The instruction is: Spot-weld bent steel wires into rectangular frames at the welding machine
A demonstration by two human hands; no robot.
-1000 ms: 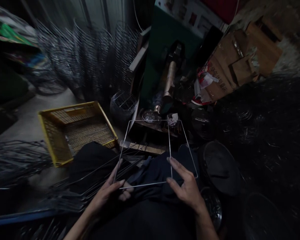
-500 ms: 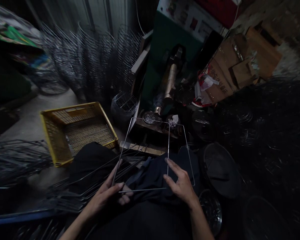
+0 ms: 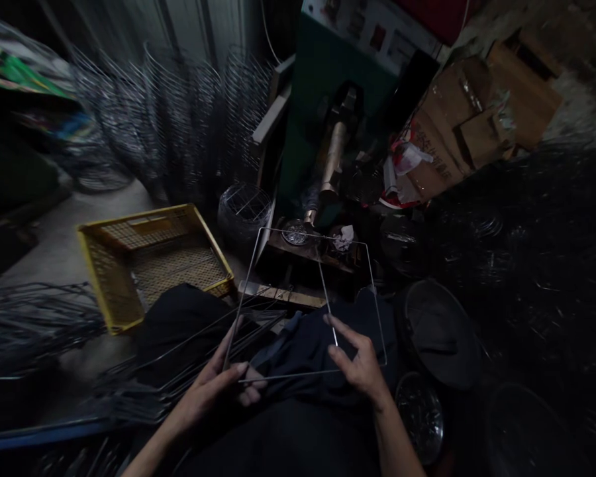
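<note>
Thin wire frame [image 3: 305,301], pinched lightly by left hand [image 3: 223,387] and right hand [image 3: 360,364], looked liable to twist or slip loose.

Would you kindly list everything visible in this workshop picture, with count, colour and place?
wire frame: one, silver, held over the lap
straight wire: one, silver, lying across the frame
yellow crate: one, on the floor, left
loose wire rods: a pile, grey, far left
wire racks: many, grey, stacked behind the crate
green machine: one, top centre
cardboard boxes: several, brown, upper right
left hand: pinching the frame's near left corner
right hand: fingers on the straight wire and frame
</note>
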